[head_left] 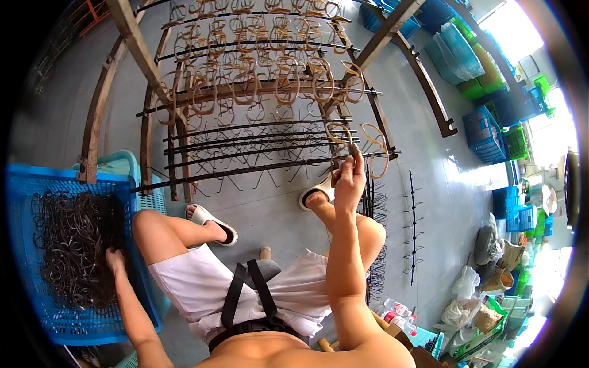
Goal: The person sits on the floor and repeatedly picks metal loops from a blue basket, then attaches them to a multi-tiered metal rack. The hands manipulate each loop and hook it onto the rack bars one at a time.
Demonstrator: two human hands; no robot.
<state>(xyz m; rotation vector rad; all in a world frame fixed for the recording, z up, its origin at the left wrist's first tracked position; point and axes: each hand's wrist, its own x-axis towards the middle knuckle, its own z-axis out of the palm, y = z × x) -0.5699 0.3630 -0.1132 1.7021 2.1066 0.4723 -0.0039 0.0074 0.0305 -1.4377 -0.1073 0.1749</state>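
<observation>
My right hand (349, 179) reaches up to the right end of the lowest bar of a rack, fingers pinched together. At its fingertips is a tan loop-shaped piece (338, 130); the exact grip is partly hidden. Another tan loop (381, 165) hangs just right of the hand. Down at the left, my left hand (115, 260) touches the edge of a pile of dark, thin curved pieces (76, 245) in a blue plastic basket (73, 336). Its fingertips are hidden among them, so their closure is unclear.
The rack's brown frame (93, 122) carries rows of similar tan loops (287, 83) and black bars with wire hooks (245, 150). A loose hooked bar (412, 227) lies on the floor at right. Blue crates (485, 138), bags (459, 313) and bottles (399, 310) stand further right.
</observation>
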